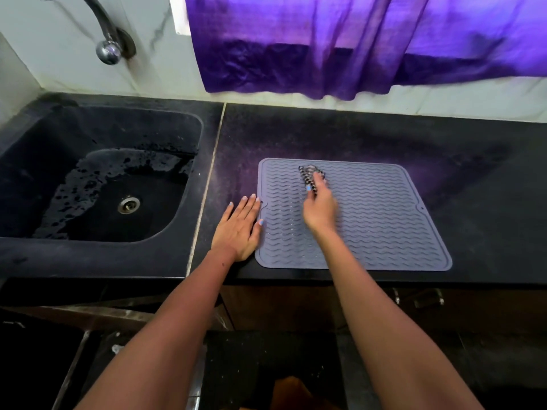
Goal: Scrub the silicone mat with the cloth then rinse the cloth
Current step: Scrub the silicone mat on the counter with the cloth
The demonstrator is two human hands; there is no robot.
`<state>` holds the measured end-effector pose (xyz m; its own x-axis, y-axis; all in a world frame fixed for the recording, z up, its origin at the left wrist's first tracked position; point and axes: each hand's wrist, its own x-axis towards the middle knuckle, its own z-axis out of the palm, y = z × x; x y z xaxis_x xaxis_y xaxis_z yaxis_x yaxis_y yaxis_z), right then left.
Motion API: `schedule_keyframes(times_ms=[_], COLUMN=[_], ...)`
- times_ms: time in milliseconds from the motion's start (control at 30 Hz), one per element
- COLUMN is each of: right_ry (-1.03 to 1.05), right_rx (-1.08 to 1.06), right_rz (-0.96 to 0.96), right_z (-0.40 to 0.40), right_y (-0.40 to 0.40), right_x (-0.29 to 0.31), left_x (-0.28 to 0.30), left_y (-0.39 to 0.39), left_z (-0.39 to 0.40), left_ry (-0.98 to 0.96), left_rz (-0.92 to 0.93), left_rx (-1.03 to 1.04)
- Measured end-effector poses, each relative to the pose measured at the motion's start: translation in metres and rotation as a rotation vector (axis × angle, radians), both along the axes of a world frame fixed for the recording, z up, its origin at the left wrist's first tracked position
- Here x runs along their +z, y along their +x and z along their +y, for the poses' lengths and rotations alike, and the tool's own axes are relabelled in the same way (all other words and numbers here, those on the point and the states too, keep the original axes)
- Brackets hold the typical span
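A grey silicone mat [384, 226] with wavy ridges lies flat on the black counter. My right hand [319, 207] is over the mat's upper left part, blurred, and grips a small striped dark-and-white cloth [307, 173] that touches the mat near its far edge. My left hand [239, 226] rests flat with fingers spread on the counter, its thumb lying on the mat's left edge.
A black sink [189, 161] with a wet bottom and a metal drain [128, 204] is set in the counter to the left. A metal tap [108, 39] hangs on the wall above it. A purple curtain [355, 45] hangs behind the counter [473, 161].
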<state>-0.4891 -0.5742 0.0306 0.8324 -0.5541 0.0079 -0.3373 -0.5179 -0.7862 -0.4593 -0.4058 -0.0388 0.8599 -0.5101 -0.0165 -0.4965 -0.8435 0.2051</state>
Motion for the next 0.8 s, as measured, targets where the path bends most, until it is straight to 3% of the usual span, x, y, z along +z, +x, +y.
schedule_keyframes(times_ms=[133, 233, 367, 500, 533, 567, 633, 700, 800], right_ry=[-0.542, -0.501, 0.195, 1.023, 1.078, 0.99, 0.522, 0.04, -0.456], right_rx=[0.396, 0.431, 0.289, -0.193, -0.294, -0.33, -0.27, -0.041, 0.287], right_rz=[0.256, 0.237, 0.106, -0.107, -0.163, -0.189, -0.123, 0.03, 0.251], right_z=[0.013, 0.001, -0.017, -0.028, -0.029, -0.03, -0.026, -0.018, -0.006], right_y=[-0.009, -0.004, 0.006, 0.017, 0.018, 0.018, 0.013, 0.003, -0.005], right_x=[-0.044, -0.046, -0.028, -0.005, -0.002, 0.001, 0.004, -0.008, -0.046], left_x=[0.0, -0.001, -0.003, -0.003, -0.003, -0.002, -0.002, -0.003, -0.004], left_y=[-0.001, -0.001, 0.0, 0.002, 0.003, 0.003, 0.005, 0.005, 0.004], left_z=[-0.002, -0.002, -0.001, 0.0, 0.0, 0.0, -0.002, -0.003, -0.004], left_ry=[-0.02, -0.022, -0.01, -0.039, -0.067, -0.095, -0.123, -0.115, -0.063], left_rz=[-0.015, -0.025, -0.028, -0.005, 0.007, 0.015, 0.017, -0.003, -0.032], left_rx=[0.01, 0.013, 0.009, 0.014, 0.027, 0.043, 0.06, 0.061, 0.052])
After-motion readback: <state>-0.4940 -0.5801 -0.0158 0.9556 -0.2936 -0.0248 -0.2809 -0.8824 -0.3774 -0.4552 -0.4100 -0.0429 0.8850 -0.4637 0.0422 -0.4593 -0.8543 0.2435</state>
